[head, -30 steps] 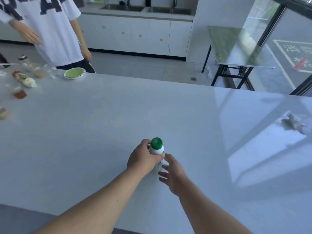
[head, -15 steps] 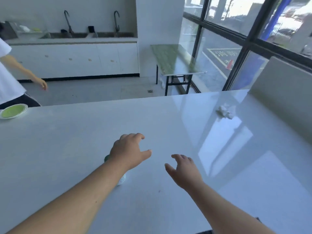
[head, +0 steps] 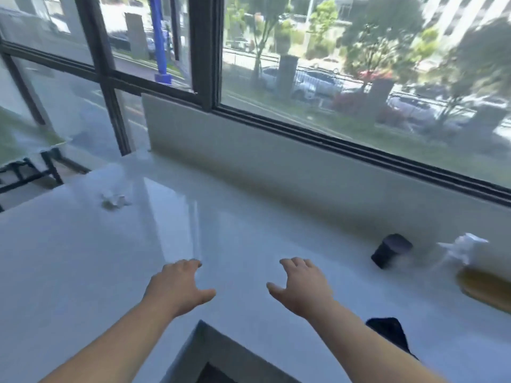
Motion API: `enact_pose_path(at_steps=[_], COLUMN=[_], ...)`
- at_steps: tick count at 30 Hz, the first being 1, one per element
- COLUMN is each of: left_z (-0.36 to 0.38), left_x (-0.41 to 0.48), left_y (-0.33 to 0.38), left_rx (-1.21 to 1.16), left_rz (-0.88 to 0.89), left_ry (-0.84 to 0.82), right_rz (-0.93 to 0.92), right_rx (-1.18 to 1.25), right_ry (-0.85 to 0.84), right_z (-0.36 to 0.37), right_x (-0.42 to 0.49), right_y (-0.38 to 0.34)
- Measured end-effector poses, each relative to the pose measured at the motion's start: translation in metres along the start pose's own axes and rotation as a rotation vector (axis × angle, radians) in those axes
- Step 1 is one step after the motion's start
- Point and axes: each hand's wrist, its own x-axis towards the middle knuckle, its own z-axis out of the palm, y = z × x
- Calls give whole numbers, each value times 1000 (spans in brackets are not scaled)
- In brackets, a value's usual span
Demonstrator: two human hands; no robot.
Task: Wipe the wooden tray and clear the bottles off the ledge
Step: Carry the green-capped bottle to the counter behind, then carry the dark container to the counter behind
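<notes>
Far to my left on the white counter [head: 69, 266] lies a crumpled tissue [head: 114, 199], well apart from me and out of my way. My left hand [head: 179, 288] hovers over the counter with its fingers spread and nothing in it; my right hand [head: 302, 288] beside it is the same, fingers apart and bare. Past my right hand, near the wall under the window [head: 359, 78], a dark cup [head: 391, 251] looks tipped on its side, and just beyond it stands a spray bottle [head: 481, 275] of amber liquid with a white trigger head, at the frame's edge. I take that as a bottle to clear; I cannot see any wooden tray. A dark cloth [head: 390, 335] lies near my right forearm. The view is blurred, so my reach toward the bottle could be misjudged: I might knock the cup rolling, or catch the trigger head and topple the bottle. The cup lies between my hand and the bottle.
</notes>
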Motion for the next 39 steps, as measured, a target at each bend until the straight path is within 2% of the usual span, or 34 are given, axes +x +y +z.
enact_pose_path(at_steps=[6,13,17,22,26,29,34,39], left_z=[32,87,120,159,182,194,203,187], left_x=[55,111,156,205,236,249,254,234], left_y=[172,356,459,559,605,619,623,593], left_rx=[0,-19,-32,-69,-98,-74,-95,-223], left_rz=[207,319,350,380,375,355,390,378], left_ry=[-39,-94,-93,-63,-71,-93,-44,-1], right_rz=[340,573,703,839,974,1001,1002,912], right_rx=[148,389,728,1186,1551,1746,1881,1902], right_ry=[12,3,7,-14,-67,-82,-41,-25], right_z=[-3,7,19,38,53,58,58,55], right_x=[-21,-3,33,89,120,131,140,142], right_y=[182,346,417,466,485,489,490,468])
